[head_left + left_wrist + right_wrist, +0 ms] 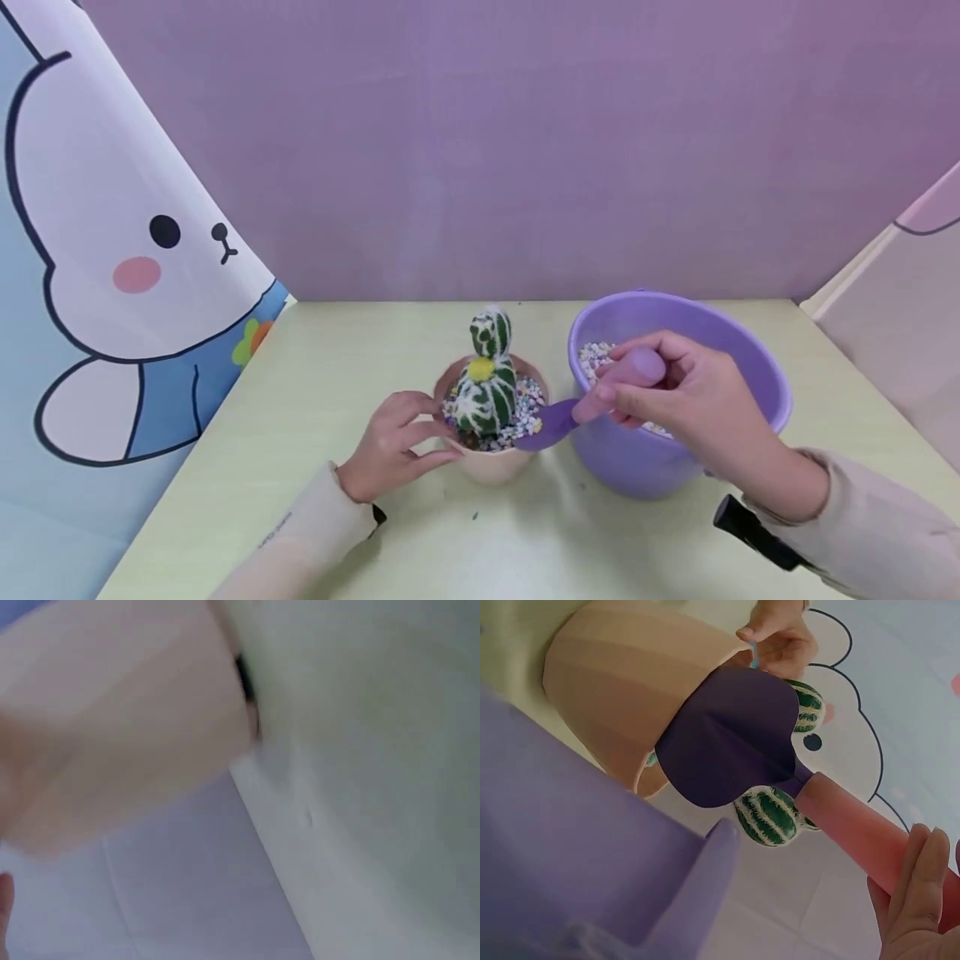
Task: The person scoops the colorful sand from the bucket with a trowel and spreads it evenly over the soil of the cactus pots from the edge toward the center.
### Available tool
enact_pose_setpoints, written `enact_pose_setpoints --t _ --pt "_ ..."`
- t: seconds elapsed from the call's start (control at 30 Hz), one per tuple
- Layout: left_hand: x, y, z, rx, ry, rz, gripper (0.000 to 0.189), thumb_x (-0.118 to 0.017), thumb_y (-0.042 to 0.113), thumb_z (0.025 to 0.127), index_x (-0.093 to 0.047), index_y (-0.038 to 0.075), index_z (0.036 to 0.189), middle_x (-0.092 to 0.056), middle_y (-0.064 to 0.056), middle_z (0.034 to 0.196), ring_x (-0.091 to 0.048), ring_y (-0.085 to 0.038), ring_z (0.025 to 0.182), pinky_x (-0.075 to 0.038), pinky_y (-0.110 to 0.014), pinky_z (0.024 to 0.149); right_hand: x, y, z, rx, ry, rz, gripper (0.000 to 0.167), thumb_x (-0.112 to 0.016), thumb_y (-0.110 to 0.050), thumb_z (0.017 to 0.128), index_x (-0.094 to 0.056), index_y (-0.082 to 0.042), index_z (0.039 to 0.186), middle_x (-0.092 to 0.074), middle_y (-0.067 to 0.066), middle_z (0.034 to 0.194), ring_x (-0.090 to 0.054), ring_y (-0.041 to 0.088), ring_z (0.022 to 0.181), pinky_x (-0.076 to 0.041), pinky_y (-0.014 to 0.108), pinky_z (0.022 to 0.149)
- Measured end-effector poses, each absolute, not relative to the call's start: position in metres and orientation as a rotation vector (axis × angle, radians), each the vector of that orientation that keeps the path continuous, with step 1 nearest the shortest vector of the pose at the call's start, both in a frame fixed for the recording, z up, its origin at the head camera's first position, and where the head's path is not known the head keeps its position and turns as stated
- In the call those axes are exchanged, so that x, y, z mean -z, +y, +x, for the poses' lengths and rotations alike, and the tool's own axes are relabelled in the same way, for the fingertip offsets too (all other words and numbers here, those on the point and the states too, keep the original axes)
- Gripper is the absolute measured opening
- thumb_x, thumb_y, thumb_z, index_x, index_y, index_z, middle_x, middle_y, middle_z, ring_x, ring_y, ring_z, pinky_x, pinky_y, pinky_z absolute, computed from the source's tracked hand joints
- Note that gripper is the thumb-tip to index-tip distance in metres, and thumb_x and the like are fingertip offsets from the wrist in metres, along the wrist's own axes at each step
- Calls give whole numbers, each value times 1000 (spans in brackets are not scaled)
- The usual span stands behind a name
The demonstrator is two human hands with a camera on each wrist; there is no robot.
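Note:
A green cactus [483, 408] with white spines and a yellow flower stands in a small beige flowerpot [491, 468] holding coloured pebbles [528, 408]. My left hand [405, 442] holds the pot at its left rim, thumb in front. In my right hand [693, 396] is the pink handle of a small trowel [557, 423]. Its purple blade reaches over the pot's right rim. The right wrist view shows the underside of that trowel blade [727, 735] across the pot's mouth, hiding part of the cactus. The left wrist view is blurred and shows mostly the pot's beige wall [127, 712].
Just right of the pot stands a purple bucket [626, 467] with more pebbles [594, 358] inside, under my right hand. Small dark specks lie on the pale table [360, 350]. A purple wall [487, 150] rises behind, with a cartoon panel [112, 208] on the left.

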State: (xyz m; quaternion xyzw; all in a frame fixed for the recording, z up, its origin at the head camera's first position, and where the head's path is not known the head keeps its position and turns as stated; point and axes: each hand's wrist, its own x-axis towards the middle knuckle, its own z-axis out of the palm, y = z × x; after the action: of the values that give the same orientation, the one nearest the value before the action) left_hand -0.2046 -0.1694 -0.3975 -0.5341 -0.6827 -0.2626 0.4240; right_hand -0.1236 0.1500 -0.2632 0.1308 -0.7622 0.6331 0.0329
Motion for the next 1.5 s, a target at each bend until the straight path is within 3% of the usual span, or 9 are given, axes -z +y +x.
enact_pose_setpoints --t 0.2,0.5,0.73,1.07,1.3,1.4,1.5 --pt "396 -182 -212 746 -1872 -1349 37 -61 41 91 -73 7 83 -70 -10 92 -65 -31 92 -50 -42 85 260 149 -123 -1935 -2337 461 22 -73 5 80 -64 1 99 -70 4 83 -66 22 64 -56 31 58" --pt "397 -157 -207 538 -1616 -1287 32 -66 41 89 -71 14 72 -65 1 72 -60 -20 71 -48 -32 67 251 147 -125 -1793 -2390 500 23 -73 3 80 -62 7 100 -68 5 78 -65 20 62 -56 30 57" --pt "391 -166 -210 667 -1687 -1360 32 -66 38 90 -71 8 79 -68 -8 82 -64 -25 79 -51 -38 74 251 148 -126 -1738 -2364 606 23 -71 11 79 -62 9 99 -70 6 80 -65 19 62 -56 30 57" --pt "392 -158 -208 596 -1690 -1276 36 -64 41 90 -71 12 70 -68 -2 73 -64 -21 73 -48 -32 67 252 154 -127 -1705 -2349 647 21 -71 9 80 -64 4 100 -71 5 83 -66 20 61 -56 30 57" --pt "395 -145 -202 529 -1786 -1089 40 -60 46 91 -71 13 71 -69 -1 74 -64 -21 73 -46 -31 61 248 173 -122 -1353 -2451 419 23 -77 -3 77 -67 -15 95 -71 -8 86 -64 9 70 -51 20 58" --pt "394 -141 -203 513 -1858 -1019 43 -59 48 92 -72 12 72 -69 -1 76 -64 -21 75 -48 -32 63 245 189 -121 -1304 -2445 340 24 -76 -2 79 -66 -14 96 -72 -12 94 -67 7 73 -52 19 60" --pt "394 -138 -204 504 -1893 -967 46 -57 49 92 -72 11 73 -69 -1 75 -64 -22 76 -49 -34 65 245 211 -122 -1465 -2358 329 22 -72 4 82 -62 -5 99 -73 -5 99 -70 12 79 -54 19 64"
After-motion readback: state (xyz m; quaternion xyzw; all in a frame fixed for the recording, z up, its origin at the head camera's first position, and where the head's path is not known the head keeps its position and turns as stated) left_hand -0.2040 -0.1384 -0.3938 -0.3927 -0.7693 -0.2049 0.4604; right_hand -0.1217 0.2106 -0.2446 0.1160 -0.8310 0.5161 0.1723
